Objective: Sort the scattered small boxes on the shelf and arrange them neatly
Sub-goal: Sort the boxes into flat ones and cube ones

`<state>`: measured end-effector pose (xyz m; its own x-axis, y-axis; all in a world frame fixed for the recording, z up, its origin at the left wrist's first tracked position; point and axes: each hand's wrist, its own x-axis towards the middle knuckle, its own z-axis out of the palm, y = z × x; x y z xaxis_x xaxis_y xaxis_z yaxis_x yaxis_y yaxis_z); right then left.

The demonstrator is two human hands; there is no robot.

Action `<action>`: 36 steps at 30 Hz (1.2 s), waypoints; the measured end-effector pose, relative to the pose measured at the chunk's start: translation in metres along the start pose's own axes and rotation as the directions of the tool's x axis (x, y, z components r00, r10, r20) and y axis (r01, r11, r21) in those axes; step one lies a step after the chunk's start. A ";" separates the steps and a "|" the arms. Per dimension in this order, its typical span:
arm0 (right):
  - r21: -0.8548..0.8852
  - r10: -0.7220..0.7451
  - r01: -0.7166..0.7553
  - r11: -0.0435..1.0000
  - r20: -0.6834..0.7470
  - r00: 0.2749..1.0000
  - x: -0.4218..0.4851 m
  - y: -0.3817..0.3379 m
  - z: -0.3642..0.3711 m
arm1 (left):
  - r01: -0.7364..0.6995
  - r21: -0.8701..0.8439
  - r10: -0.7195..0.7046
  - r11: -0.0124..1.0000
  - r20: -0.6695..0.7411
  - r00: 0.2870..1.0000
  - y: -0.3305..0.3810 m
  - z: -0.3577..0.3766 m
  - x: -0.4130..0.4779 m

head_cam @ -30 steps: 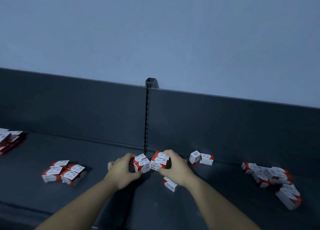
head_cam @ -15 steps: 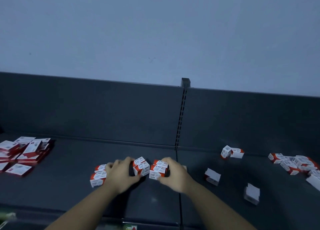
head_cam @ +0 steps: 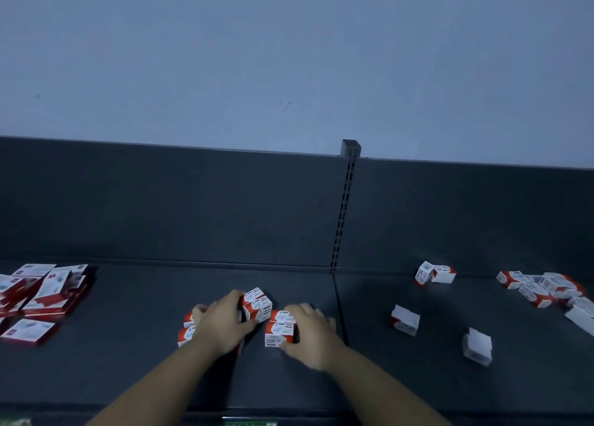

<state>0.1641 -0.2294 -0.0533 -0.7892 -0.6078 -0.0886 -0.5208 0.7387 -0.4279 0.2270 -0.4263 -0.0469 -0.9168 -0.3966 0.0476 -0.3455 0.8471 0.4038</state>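
Gripping cardboard boxes, left hand (head_cam: 225, 324) closed on tilted pair (head_cam: 257, 305), right hand (head_cam: 310, 332) on squared stack (head_cam: 280, 328), matte shelf (head_cam: 128, 345).

On the dark shelf (head_cam: 128, 345), the left hand (head_cam: 225, 324) closes around a small stack of red-and-white boxes (head_cam: 257, 304), while the right hand (head_cam: 310, 332) grips a second stack (head_cam: 280, 329) just beside it. More boxes (head_cam: 185, 329) peek out left of the left hand. A heap of flatter boxes (head_cam: 48, 294) lies far left. To the right, past the slotted upright (head_cam: 342, 213), sit a pair (head_cam: 435, 273), two loose boxes (head_cam: 405, 320) and a scattered cluster (head_cam: 543, 289).
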 end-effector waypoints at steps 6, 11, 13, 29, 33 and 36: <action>-0.036 0.036 -0.034 0.999 0.050 0.998 0.003 -0.004 0.001 | 0.011 0.185 -0.034 0.983 0.122 0.992 0.005 0.000 0.006; -0.026 0.018 -0.016 1.000 0.081 0.997 0.005 -0.010 0.001 | 0.019 0.191 -0.046 0.981 0.138 0.989 0.005 -0.001 0.005; -0.023 0.012 -0.010 1.000 0.104 0.995 0.004 -0.009 -0.001 | 0.004 0.159 -0.027 0.987 0.138 0.990 0.005 -0.002 0.005; -0.059 0.180 -0.184 0.981 -0.074 0.981 -0.028 0.063 -0.102 | -0.218 0.100 0.205 0.971 0.126 0.971 0.084 -0.004 0.029; -0.032 0.273 -0.281 0.959 -0.142 0.951 -0.045 0.090 -0.113 | -0.299 0.111 0.275 0.948 0.189 0.943 0.120 0.010 0.033; -0.022 0.331 -0.338 0.941 -0.152 0.931 -0.055 0.116 -0.118 | -0.353 0.113 0.324 0.929 0.213 0.922 0.148 0.022 0.034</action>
<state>0.1081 -0.0757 0.0080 -0.9569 -0.2768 -0.0876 -0.2302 0.9071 -0.3524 0.1402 -0.3072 -0.0054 -0.9997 -0.0155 -0.0196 -0.0200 0.9666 0.2553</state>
